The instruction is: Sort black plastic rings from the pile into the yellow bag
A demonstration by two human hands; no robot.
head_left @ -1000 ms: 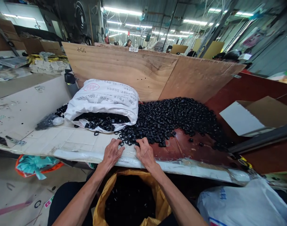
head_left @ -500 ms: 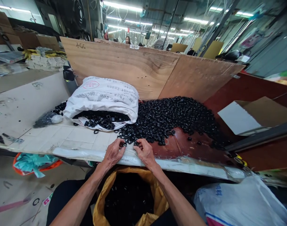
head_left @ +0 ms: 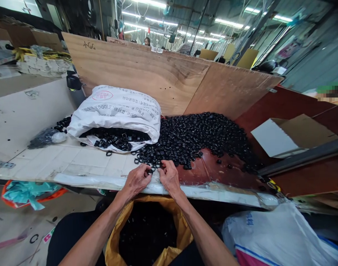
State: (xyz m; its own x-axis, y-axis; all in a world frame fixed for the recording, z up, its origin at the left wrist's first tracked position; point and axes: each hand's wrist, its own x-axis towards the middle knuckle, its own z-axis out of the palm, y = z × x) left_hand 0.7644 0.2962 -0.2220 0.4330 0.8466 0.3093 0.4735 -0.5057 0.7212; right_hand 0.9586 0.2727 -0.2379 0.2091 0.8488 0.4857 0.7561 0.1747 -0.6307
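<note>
My left hand (head_left: 137,180) is at the table's front edge, its thumb and fingertips pinched on a small black plastic ring (head_left: 150,171). Just to its right, my right hand (head_left: 170,177) has thumb and index finger a little apart, close to loose black rings at the near edge of the pile (head_left: 207,133). Whether its fingertips touch a ring is hard to make out. Directly below both hands, a yellow sack (head_left: 113,236) stands open between my legs, with many dark pieces inside.
A white woven bag (head_left: 121,103) lies on the table, its mouth spilling black rings. Wooden boards (head_left: 141,74) wall the back. At right are an open carton (head_left: 310,135) and a dark bar (head_left: 301,157). A white plastic bag (head_left: 263,229) stands low right.
The right hand's thumb and index finger have parted from the ring they held. The left hand still pinches a ring. The whole view has shifted slightly.
</note>
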